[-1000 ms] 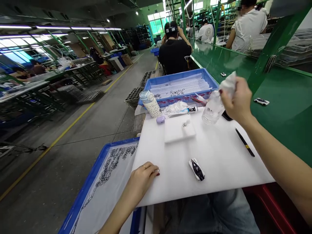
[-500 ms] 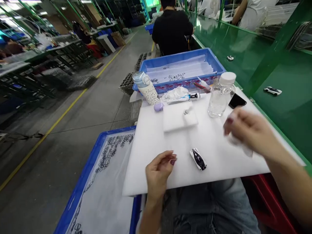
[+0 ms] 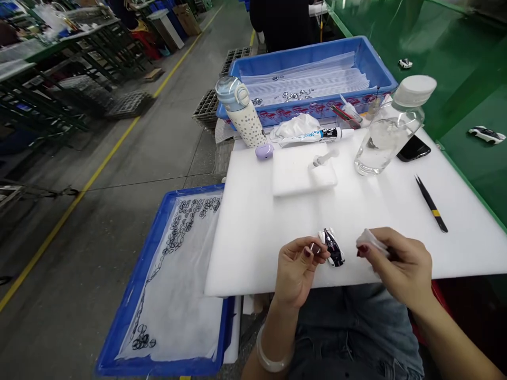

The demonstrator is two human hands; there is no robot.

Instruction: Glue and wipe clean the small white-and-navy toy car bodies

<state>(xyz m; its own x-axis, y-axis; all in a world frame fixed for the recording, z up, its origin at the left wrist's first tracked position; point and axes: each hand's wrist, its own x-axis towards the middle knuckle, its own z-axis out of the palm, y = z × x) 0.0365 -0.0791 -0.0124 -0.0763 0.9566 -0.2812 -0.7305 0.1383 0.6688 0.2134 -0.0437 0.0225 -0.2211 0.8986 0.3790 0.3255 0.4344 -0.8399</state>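
The left hand (image 3: 299, 269) was at the near edge of the white foam board (image 3: 388, 211), fingertips pinched on the rear of the black-and-white toy car (image 3: 332, 247), which lay on the board. The right hand (image 3: 400, 266), just beside the car, gripped a small white cloth wad (image 3: 368, 244) between thumb and fingers.

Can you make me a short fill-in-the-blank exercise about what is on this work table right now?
1. The left hand touches the small toy ____ on the white foam board.
2. The right hand holds a white ____ beside it.
3. The black tweezers lie to the ____ of the clear bottle in the picture.
4. The tray left of the board is ____ in colour.

Missing words: car; cloth; right; blue
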